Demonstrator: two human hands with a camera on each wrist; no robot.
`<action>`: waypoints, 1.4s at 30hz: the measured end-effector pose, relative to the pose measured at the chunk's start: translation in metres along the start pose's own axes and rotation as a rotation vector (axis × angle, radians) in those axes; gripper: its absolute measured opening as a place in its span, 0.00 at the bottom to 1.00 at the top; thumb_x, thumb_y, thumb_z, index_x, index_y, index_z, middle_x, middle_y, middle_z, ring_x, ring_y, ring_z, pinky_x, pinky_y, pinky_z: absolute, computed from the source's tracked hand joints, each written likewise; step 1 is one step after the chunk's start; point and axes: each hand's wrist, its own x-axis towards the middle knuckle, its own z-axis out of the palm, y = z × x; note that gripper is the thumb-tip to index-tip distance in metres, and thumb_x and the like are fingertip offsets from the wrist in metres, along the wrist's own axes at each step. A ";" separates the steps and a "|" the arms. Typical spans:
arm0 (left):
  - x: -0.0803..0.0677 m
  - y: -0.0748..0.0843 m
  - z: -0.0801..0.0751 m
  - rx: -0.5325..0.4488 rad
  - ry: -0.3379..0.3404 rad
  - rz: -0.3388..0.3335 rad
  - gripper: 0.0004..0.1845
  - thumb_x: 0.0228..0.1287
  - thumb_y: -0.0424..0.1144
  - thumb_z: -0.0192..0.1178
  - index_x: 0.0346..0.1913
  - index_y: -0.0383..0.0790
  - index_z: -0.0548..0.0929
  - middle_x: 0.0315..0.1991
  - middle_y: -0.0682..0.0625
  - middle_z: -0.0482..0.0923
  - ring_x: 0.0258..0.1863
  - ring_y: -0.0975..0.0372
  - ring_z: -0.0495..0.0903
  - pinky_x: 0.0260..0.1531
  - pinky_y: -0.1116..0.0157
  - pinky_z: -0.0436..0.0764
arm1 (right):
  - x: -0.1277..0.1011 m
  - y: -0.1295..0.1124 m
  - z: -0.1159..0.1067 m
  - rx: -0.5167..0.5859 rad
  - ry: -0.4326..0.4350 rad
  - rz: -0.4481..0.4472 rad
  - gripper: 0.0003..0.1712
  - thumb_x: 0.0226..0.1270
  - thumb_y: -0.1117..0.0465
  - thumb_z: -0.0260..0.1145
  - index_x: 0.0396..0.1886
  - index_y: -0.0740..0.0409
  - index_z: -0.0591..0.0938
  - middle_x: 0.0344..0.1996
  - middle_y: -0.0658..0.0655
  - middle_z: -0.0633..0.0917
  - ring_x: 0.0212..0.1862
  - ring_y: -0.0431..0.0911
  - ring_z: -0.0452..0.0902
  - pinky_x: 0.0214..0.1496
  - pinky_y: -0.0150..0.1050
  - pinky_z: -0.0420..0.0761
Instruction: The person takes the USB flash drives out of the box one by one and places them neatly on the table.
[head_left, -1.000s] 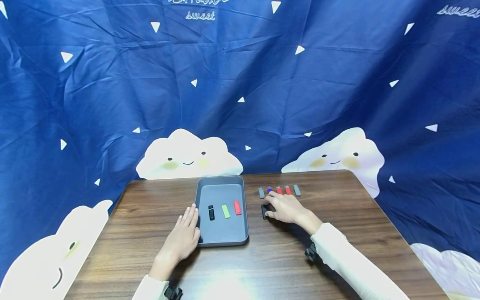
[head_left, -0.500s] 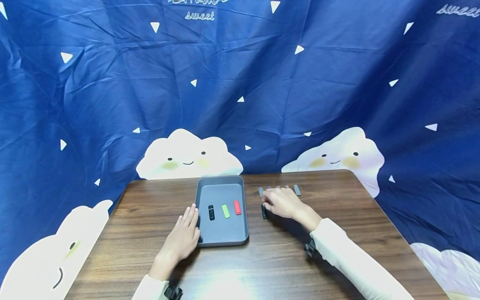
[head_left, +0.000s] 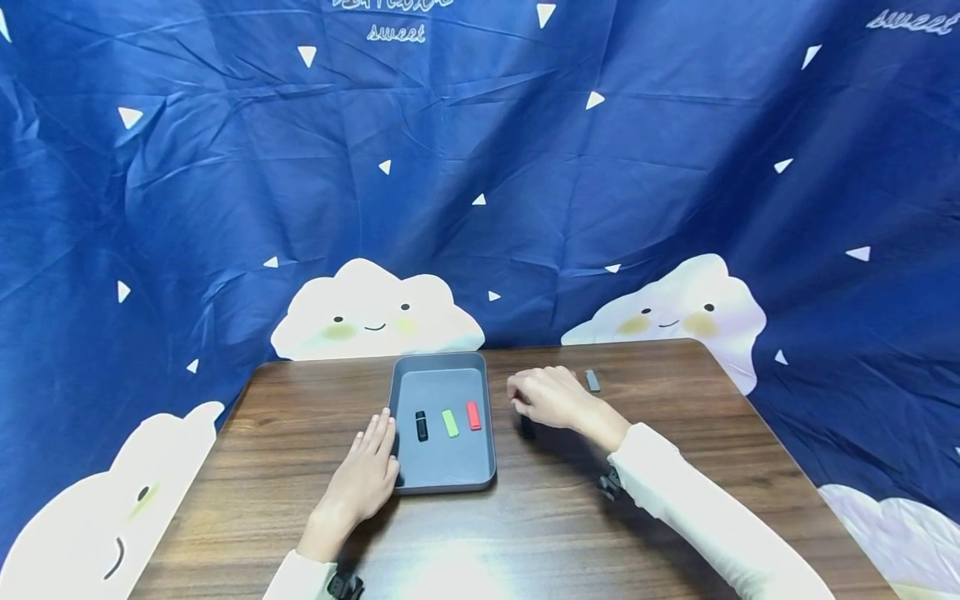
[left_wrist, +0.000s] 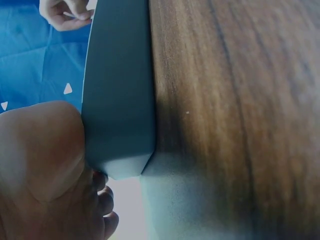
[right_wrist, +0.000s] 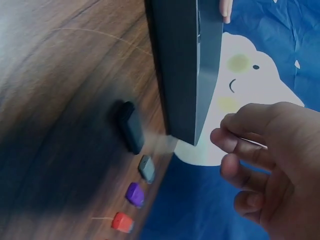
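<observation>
My left hand lies flat on the wooden table, its straight fingers against the left wall of a grey tray. The left wrist view shows that palm pressed to the tray wall. In the tray lie a black stick, a green one and a red one. My right hand hovers just right of the tray with loosely curled fingers, holding nothing. Under it on the table are a black stick, a grey piece, a purple one and a red one.
Another grey piece lies farther right near the table's back edge. A blue cloth backdrop with cloud faces hangs behind the table. Bare wood stretches along the front and right of the table.
My right hand has left the black stick on the table and moved back and to the left, over the row of small pieces. The left hand has stayed put.
</observation>
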 end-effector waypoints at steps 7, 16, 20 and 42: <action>0.001 -0.001 0.000 -0.002 0.003 -0.002 0.33 0.81 0.37 0.49 0.81 0.24 0.60 0.85 0.34 0.52 0.85 0.40 0.54 0.83 0.41 0.59 | 0.017 -0.011 -0.003 0.006 -0.004 -0.037 0.05 0.66 0.57 0.72 0.31 0.43 0.84 0.29 0.42 0.84 0.23 0.40 0.73 0.20 0.38 0.68; 0.000 -0.005 0.006 -0.059 0.072 0.050 0.33 0.78 0.36 0.47 0.79 0.21 0.62 0.84 0.30 0.56 0.82 0.35 0.58 0.79 0.35 0.62 | 0.035 -0.032 -0.009 -0.003 -0.014 -0.098 0.08 0.67 0.58 0.71 0.29 0.44 0.81 0.28 0.41 0.81 0.23 0.39 0.71 0.22 0.35 0.68; 0.001 -0.006 0.007 -0.049 0.072 0.059 0.33 0.79 0.37 0.46 0.79 0.21 0.61 0.84 0.30 0.55 0.82 0.36 0.58 0.80 0.36 0.61 | 0.042 -0.038 -0.011 -0.003 -0.012 -0.108 0.08 0.67 0.58 0.72 0.28 0.44 0.82 0.27 0.42 0.82 0.23 0.39 0.72 0.21 0.36 0.68; 0.001 -0.002 -0.001 -0.011 0.010 0.005 0.32 0.81 0.36 0.49 0.81 0.23 0.60 0.85 0.33 0.53 0.85 0.39 0.55 0.83 0.40 0.59 | 0.075 -0.059 0.010 0.032 -0.103 -0.032 0.04 0.71 0.57 0.69 0.33 0.43 0.86 0.31 0.41 0.87 0.26 0.37 0.75 0.24 0.33 0.71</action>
